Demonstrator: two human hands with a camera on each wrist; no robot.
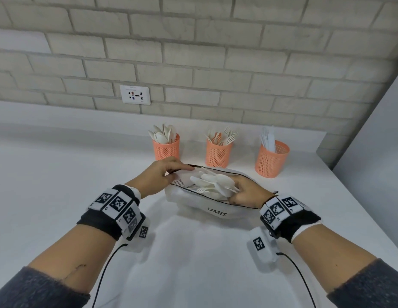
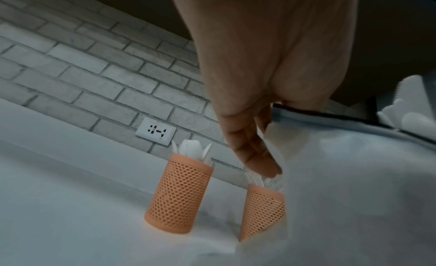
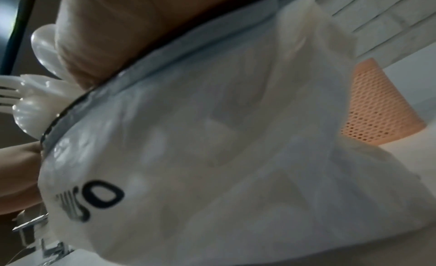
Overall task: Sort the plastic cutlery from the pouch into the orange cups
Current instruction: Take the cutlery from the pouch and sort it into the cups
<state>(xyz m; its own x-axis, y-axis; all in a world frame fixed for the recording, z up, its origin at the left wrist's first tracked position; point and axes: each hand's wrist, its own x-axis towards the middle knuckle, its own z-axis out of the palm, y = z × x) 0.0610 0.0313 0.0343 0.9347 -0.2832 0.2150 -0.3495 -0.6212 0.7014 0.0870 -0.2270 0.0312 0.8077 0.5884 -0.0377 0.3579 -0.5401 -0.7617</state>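
Observation:
A white zip pouch (image 1: 202,205) lies open on the white counter, with white plastic spoons (image 1: 218,181) and forks heaped in its mouth. My left hand (image 1: 169,172) pinches the pouch's far-left rim and holds it open; the pouch wall (image 2: 342,158) fills the right of the left wrist view. My right hand (image 1: 242,192) is inside the opening, fingers curled round a bunch of spoons (image 3: 42,44). Behind stand three orange mesh cups: one with spoons (image 1: 166,147), one with forks (image 1: 218,153), one with knives (image 1: 271,160).
The brick wall with a white socket plate (image 1: 135,94) runs along the back. The counter's right edge (image 1: 360,203) slants near the knife cup. Wrist camera cables (image 1: 104,270) trail toward me.

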